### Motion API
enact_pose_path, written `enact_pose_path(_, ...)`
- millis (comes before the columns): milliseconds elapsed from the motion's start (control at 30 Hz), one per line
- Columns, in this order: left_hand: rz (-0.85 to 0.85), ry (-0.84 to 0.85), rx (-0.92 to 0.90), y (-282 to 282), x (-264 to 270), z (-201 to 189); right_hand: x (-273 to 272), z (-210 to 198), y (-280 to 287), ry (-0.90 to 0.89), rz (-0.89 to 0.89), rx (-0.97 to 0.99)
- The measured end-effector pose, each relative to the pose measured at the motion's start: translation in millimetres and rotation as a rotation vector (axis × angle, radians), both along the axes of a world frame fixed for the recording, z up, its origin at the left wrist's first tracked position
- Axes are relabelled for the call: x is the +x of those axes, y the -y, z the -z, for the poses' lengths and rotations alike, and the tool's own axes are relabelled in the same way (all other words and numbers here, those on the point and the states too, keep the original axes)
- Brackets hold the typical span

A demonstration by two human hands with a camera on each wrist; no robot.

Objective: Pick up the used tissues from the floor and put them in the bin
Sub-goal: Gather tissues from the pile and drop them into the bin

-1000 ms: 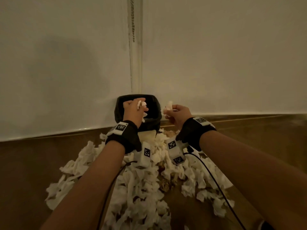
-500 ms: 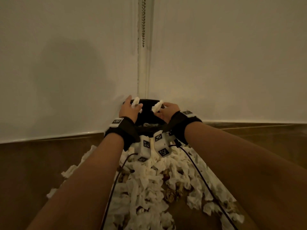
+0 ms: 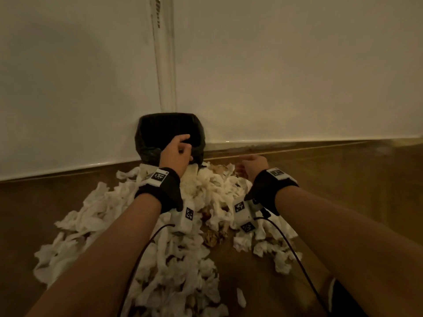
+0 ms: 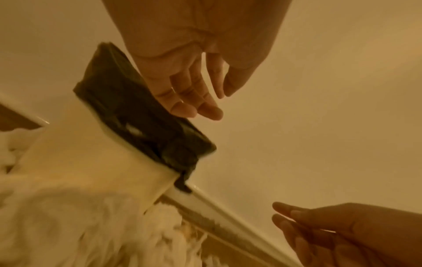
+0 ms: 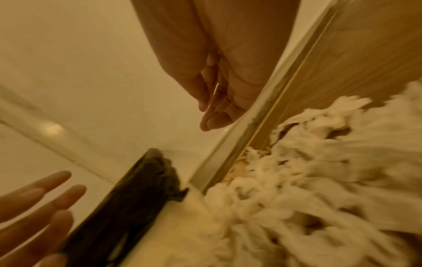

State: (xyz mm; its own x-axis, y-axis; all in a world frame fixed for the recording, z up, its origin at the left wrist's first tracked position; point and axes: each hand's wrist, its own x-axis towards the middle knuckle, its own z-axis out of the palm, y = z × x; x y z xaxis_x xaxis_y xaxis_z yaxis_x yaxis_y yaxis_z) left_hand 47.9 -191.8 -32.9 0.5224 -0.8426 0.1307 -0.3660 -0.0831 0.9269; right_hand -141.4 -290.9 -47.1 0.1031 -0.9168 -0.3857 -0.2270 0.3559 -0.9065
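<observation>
A bin (image 3: pixel 151 136) lined with a black bag stands in the wall corner; its dark rim also shows in the left wrist view (image 4: pixel 128 115) and the right wrist view (image 5: pixel 137 191). A big heap of crumpled white tissues (image 3: pixel 174 243) covers the wooden floor in front of it. My left hand (image 3: pixel 180 148) hovers over the bin's front rim, fingers relaxed and empty (image 4: pixel 196 101). My right hand (image 3: pixel 253 164) is to the right of the bin, above the tissues, fingers straight and empty (image 5: pixel 214 115).
White walls meet behind the bin, with a skirting board (image 3: pixel 297 143) along the floor. A thin chain (image 3: pixel 158 17) hangs in the corner. Black cables (image 3: pixel 288 245) trail from both wrist units. Bare wooden floor (image 3: pixel 354 175) lies to the right.
Both hands held a tissue over the bin half a second ago; now both are empty. The right hand has drawn back to the right, off the bin.
</observation>
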Motion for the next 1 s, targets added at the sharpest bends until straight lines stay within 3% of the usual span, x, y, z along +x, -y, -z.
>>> enact_pose_path(200, 0.241, 0.068, 0.236, -12, -65, 50, -96, 53, -28, -0.197, 0.157, 0.193)
enact_pose_path(400, 0.463, 0.229, 0.47, -21, -114, 92, -148, 95, -55, -0.356, 0.16, 0.316)
enact_pose_path(567, 1.037, 0.536, 0.732, -46, -162, 119, -163, 111, -75, -0.416, 0.114, 0.326)
enact_pose_path(633, 1.178, 0.664, 0.796, -63, -179, 131, -170, 115, -80, -0.475, 0.104, 0.328)
enact_pose_path(867, 1.312, 0.843, 0.929, -104, -191, 155, -179, 128, -94, -0.646, 0.154, 0.378)
enact_pose_path(1000, 1.31, 0.816, 0.934, -103, -193, 158, -181, 135, -101, -0.732, 0.096, 0.431)
